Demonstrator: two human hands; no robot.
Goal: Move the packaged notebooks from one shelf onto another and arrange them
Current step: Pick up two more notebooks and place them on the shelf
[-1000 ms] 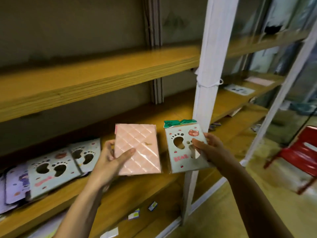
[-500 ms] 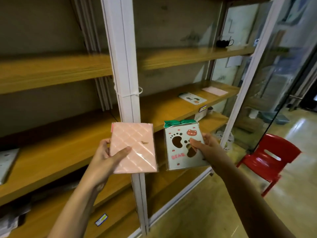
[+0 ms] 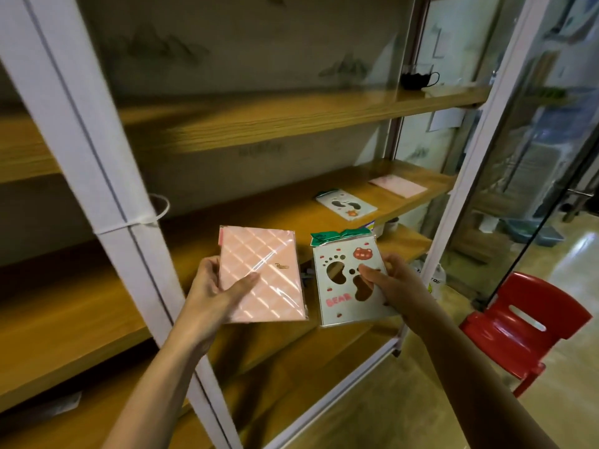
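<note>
Head view: we see two packaged notebooks held up at frame centre, in front of the wooden shelf (image 3: 259,218), not yet set down.

The left hand (image 3: 210,293) grips the pink notebook (image 3: 269,254) by its left edge, thumb laid across the front, fingers behind. The right hand (image 3: 392,283) pinches the bear notebook (image 3: 337,306) at its right edge, thumb on the front, fingers behind. Both forearms reach up from the bottom of the frame, with the covers facing us and slightly tilted.

We judge both notebooks light, flat and stiff. The glossy wrap looks slippery, so an edge pinch with the thumb well onto the cover suits best. The green header flap on the bear notebook looks flimsy, so we'd avoid holding there.

Right of centre, another bear notebook (image 3: 346,205) and another pink notebook (image 3: 398,186) lie flat on the shelf, near each other but apart.
</note>
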